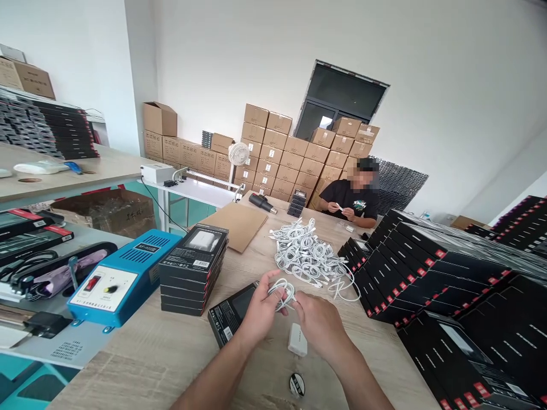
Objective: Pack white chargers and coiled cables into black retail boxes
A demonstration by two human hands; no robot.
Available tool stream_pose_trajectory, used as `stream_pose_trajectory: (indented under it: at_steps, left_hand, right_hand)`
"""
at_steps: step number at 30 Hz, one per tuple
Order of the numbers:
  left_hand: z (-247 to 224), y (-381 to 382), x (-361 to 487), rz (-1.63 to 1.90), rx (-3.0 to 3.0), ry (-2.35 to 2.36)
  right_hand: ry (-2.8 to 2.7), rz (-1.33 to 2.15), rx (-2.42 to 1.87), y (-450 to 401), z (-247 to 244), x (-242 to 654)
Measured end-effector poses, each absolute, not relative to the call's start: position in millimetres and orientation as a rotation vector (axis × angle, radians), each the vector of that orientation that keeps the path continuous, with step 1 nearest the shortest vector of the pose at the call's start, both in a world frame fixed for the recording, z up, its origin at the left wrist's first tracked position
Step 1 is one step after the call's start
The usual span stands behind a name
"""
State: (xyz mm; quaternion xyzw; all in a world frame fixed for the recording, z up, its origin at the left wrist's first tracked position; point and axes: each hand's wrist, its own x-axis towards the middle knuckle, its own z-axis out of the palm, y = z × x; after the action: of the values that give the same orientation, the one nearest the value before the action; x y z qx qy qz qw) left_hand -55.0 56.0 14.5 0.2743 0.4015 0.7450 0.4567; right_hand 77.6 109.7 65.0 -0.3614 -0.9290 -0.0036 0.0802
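Observation:
A coiled white charging cable (287,289) is held between both hands above the table. My left hand (264,304) has the coil between thumb and fingers. My right hand (319,319) grips its right side, with the fingertips partly hidden. Below the hands lies a white charger (298,340) with its prongs toward me. Nearer me is a round black-and-white sticker (297,385). A black box (233,310) lies partly under my left hand. Beyond the hands spreads a tangled pile of white cables (305,250).
Stacked black boxes (192,267) stand left, beside a blue machine (123,279). Tall rows of black boxes (427,267) line the right. A cardboard sheet (237,225) and a heat gun (262,203) lie farther back. Across the table sits a person (356,199) handling a small white item.

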Motion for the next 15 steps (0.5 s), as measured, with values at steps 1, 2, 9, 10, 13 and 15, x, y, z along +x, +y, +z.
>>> stream_pose_trajectory:
  at_steps: [1, 2, 9, 10, 13, 15]
  left_hand:
    - [15, 56, -56, 1.814, 0.63, 0.958]
    - [15, 56, -57, 1.792, 0.583, 0.923]
    - [13, 55, -62, 1.768, 0.433, 0.801]
    - [13, 56, -62, 1.776, 0.436, 0.794]
    - [14, 56, -59, 1.799, 0.454, 0.793]
    - [15, 57, -57, 1.808, 0.495, 0.803]
  right_hand:
    - [-2.761, -0.041, -1.053, 113, 61, 78]
    - [-2.737, -0.069, -1.021, 116, 56, 78]
    - [-2.428, 0.034, -0.734, 135, 26, 80]
    - [-2.358, 0.077, -0.716, 134, 25, 80]
    - [-2.201, 0.189, -0.675, 127, 30, 77]
    - [-2.215, 0.221, -0.635, 120, 35, 73]
